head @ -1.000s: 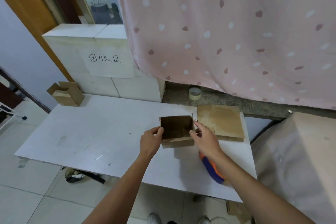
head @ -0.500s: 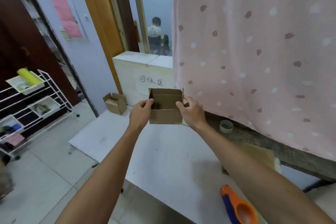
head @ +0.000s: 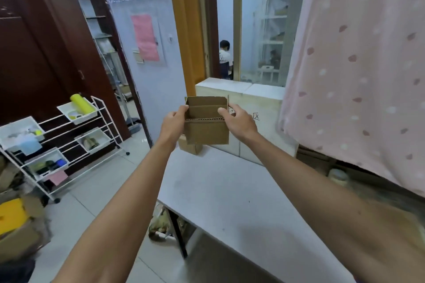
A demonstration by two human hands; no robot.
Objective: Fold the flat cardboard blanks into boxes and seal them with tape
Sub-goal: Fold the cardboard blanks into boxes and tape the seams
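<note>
The cardboard box [head: 207, 131] is being held in the air over the far part of the white table [head: 230, 190], its open top being tilted toward the wearer, probably so the squared walls can be checked. It is being clamped from both sides: its left wall is being pinched by the left hand [head: 172, 124], and its right rim is being gripped by the right hand [head: 239, 122]. Just behind, a second small box [head: 189, 147] is being partly hidden, with white blocks [head: 259, 94] beyond.
</note>
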